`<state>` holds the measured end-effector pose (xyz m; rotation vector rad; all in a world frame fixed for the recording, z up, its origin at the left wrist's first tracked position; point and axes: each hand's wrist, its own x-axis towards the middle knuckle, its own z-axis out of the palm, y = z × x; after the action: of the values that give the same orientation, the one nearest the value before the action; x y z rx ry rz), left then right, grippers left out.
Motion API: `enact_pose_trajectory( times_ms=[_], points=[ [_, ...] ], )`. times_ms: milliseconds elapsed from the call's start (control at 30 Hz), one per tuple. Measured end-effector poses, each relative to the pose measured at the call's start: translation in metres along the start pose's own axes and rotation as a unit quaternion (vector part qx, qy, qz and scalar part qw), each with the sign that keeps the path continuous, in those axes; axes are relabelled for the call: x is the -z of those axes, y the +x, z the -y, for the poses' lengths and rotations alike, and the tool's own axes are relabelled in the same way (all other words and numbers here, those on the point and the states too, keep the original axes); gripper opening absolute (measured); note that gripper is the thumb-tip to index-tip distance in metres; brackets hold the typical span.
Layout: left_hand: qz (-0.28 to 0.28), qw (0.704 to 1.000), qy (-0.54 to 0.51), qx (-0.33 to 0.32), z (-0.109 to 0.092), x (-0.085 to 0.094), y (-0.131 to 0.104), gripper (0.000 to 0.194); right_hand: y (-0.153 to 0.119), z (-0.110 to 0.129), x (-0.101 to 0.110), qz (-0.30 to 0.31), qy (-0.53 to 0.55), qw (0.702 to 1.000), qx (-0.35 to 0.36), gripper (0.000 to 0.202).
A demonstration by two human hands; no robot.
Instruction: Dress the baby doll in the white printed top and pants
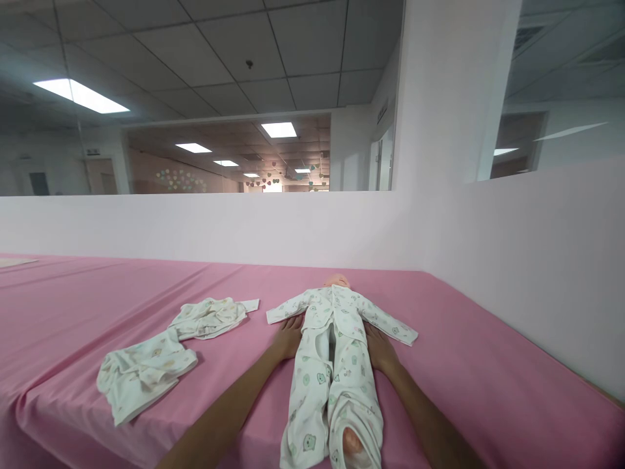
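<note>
A baby doll lies on its back, its head [338,281] at the far end. It wears a white printed long-sleeved top [333,305] and matching trousers [312,404]. The sleeves spread out to both sides. At the near end, a skin-coloured doll foot [352,444] shows through the right trouser leg's opening. My left hand [289,339] rests against the doll's left-hand side in view, below the sleeve, fingers stretched out. On the other side my right hand [379,346] lies along the waist with fingers extended, their tips partly hidden by the clothing.
A second white printed garment [146,365] lies crumpled to the left on the pink sheet [234,391]. A white wall [205,228] with windows above borders the far side, and another wall [532,260] closes off the right. Something pale [17,262] lies at the far left edge.
</note>
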<state>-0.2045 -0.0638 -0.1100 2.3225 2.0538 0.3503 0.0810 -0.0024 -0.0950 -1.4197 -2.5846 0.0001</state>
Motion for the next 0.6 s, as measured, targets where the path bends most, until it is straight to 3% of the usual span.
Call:
enact_pose_trajectory(
  times_ms=[600],
  points=[
    [0.015,0.998,0.055,0.015,-0.0087,0.0089,-0.0054,0.074,-0.0003,0.0008,0.0011,0.0,-0.007,1.0,0.007,0.068]
  ],
)
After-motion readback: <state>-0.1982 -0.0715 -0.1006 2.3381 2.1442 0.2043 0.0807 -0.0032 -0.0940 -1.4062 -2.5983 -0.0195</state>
